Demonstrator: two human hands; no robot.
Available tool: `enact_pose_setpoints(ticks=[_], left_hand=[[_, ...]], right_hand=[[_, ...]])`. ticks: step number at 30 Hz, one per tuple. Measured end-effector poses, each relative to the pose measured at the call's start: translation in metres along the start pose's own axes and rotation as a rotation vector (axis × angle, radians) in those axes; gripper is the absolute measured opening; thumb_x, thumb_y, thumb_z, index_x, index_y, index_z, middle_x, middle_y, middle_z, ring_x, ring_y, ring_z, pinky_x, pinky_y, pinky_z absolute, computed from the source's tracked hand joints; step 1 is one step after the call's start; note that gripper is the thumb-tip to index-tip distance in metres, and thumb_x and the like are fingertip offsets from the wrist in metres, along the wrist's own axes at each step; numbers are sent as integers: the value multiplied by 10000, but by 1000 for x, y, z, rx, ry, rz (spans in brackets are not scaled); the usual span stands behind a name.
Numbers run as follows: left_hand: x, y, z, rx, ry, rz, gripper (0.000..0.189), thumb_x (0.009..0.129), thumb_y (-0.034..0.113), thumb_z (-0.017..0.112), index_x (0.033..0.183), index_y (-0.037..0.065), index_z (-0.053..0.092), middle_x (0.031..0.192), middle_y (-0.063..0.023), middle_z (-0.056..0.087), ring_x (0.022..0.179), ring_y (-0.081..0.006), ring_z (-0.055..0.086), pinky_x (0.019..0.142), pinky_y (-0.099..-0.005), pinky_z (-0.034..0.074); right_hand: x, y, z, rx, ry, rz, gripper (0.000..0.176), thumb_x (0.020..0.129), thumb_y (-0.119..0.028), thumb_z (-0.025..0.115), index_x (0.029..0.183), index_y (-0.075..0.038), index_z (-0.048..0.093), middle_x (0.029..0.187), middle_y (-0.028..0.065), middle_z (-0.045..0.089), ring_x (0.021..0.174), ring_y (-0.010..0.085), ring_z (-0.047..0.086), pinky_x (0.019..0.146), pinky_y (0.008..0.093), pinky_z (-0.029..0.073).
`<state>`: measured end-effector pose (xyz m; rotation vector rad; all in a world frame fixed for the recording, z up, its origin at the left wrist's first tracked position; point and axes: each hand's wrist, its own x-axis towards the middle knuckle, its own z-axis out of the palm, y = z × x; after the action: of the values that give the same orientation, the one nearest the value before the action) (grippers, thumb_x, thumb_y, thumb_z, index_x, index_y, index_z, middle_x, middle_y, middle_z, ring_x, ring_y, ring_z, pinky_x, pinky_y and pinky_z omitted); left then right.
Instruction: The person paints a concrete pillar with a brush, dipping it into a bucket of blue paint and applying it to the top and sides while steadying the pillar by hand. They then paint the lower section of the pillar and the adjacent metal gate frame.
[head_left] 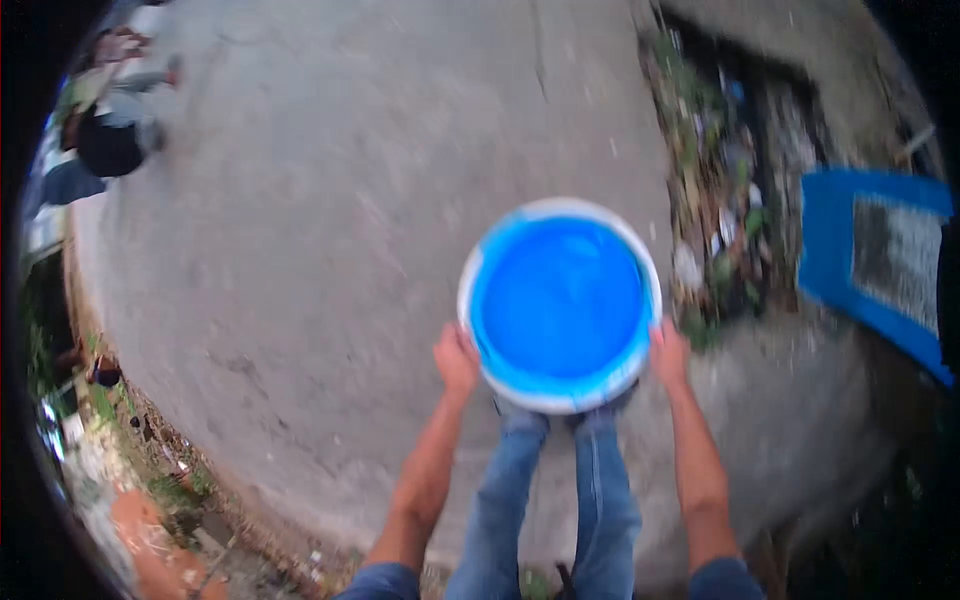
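A round white tub of bright blue paint [560, 300] is held in front of my legs, its pale rim smeared with blue. On the tub's left side, my left hand [458, 358] is closed on the rim. Opposite it, my right hand [668, 352] grips the right side of the rim. Both sets of fingers are partly hidden by the tub and a little blurred. Below the tub show my jeans [600, 490], and it covers most of my shoes.
Grey pavement [300, 220] spreads around me. To the right runs a gutter [720, 180] with litter and weeds, beside a blue-painted structure [825, 240] with a grey panel. A person [110, 135] is at the upper left. Dirt and plants [180, 490] line the lower left edge.
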<state>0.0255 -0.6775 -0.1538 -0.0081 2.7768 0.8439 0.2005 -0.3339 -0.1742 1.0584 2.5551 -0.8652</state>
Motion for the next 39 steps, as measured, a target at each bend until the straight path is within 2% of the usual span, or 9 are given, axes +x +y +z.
enact_pose_setpoints(ticks=[3, 9, 13, 15, 21, 28, 31, 34, 39], left_hand=[[9, -30, 41, -3, 87, 33, 190, 864, 167, 550, 760, 7, 548, 646, -204, 571, 604, -401, 574, 533, -446, 432], [23, -59, 89, -21, 39, -66, 199, 876, 200, 569, 856, 10, 625, 734, -166, 662, 668, -283, 662, 598, -380, 493], [29, -65, 105, 32, 30, -111, 205, 879, 199, 565, 889, 7, 636, 767, -163, 673, 701, -276, 671, 631, -366, 500], [31, -66, 106, 68, -54, -211, 265, 893, 242, 555, 972, 6, 648, 884, -159, 684, 831, -278, 665, 754, -376, 495], [37, -84, 114, 98, -52, -184, 231, 877, 221, 566, 906, 4, 639, 807, -155, 680, 762, -289, 670, 691, -387, 497], [39, -78, 109, 166, -112, -208, 260, 896, 268, 537, 966, 35, 628, 876, -162, 679, 836, -330, 654, 736, -425, 492], [33, -70, 105, 166, -141, -243, 280, 904, 288, 522, 1034, 57, 611, 925, -167, 675, 887, -331, 647, 769, -425, 487], [29, -67, 100, 113, -151, -250, 301, 908, 303, 511, 1075, 70, 602, 976, -167, 670, 922, -327, 643, 798, -418, 485], [29, -66, 94, 122, -139, -221, 361, 899, 341, 532, 1109, 56, 603, 1021, -148, 673, 940, -306, 649, 833, -396, 486]], right_hand=[[15, 17, 32, -87, -21, -15, 182, 879, -238, 559, 944, -86, 483, 687, 218, 597, 679, 453, 572, 620, 536, 400], [43, 30, 66, -147, -113, 88, 216, 873, -270, 564, 955, -90, 478, 752, 223, 630, 801, 456, 591, 720, 553, 381], [53, 37, 85, -196, -140, 95, 253, 867, -296, 580, 999, -98, 495, 789, 212, 645, 818, 446, 600, 747, 547, 382], [56, 41, 91, -211, -166, 97, 253, 866, -297, 577, 998, -97, 495, 809, 212, 647, 832, 437, 603, 753, 543, 384], [58, 43, 91, -308, -256, 142, 267, 872, -289, 550, 1059, -103, 508, 875, 205, 657, 879, 406, 613, 791, 549, 376], [35, -14, 15, -207, -142, 76, 300, 908, -337, 508, 928, -59, 621, 869, 204, 651, 860, 373, 624, 693, 431, 471], [18, -36, -10, 24, 214, -291, 427, 928, -438, 463, 1044, -58, 622, 939, 192, 613, 878, 320, 598, 735, 411, 456], [-6, -60, -20, -58, 220, -165, 431, 930, -451, 461, 1041, -66, 622, 966, 170, 603, 911, 296, 582, 766, 399, 448], [-21, -60, 28, 276, 209, -88, 261, 837, -270, 680, 832, -12, 646, 656, 127, 614, 570, 228, 604, 538, 331, 458]])
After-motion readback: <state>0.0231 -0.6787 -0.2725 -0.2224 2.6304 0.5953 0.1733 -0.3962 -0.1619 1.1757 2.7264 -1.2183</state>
